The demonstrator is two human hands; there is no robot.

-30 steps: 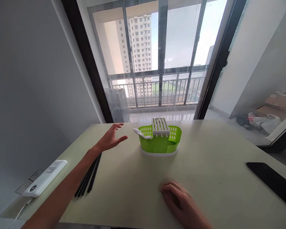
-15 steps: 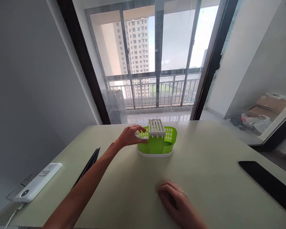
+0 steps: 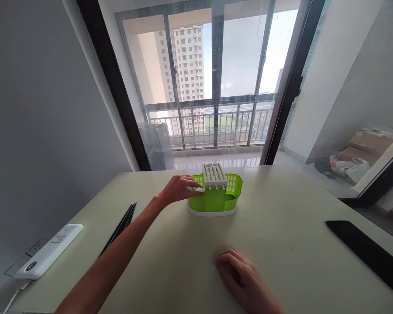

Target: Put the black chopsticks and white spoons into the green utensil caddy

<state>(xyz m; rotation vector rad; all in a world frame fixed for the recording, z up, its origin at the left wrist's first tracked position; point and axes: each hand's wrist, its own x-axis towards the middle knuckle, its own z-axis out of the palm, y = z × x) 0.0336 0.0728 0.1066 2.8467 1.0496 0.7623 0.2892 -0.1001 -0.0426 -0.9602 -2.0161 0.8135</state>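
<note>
A green and white cutlery holder stands upright near the far edge of the table. Its white slotted rack sits over the middle, with small hooks along its front. At the holder's left side, my left hand has its fingers closed round a white spoon; only a rounded white part shows between thumb and fingers. My right hand rests on the tabletop nearer to me, its fingers curled in and nothing visible in them.
Several thin black sticks, like chopsticks, lie left of centre, partly behind my left forearm. A white power strip with a cable is at the left edge. A long black flat object lies on the right. Behind the table is a window.
My left hand's fingers have come down and closed on the white spoon; before, they were spread from the thumb. My right hand stays in place. The view has shifted slightly.
</note>
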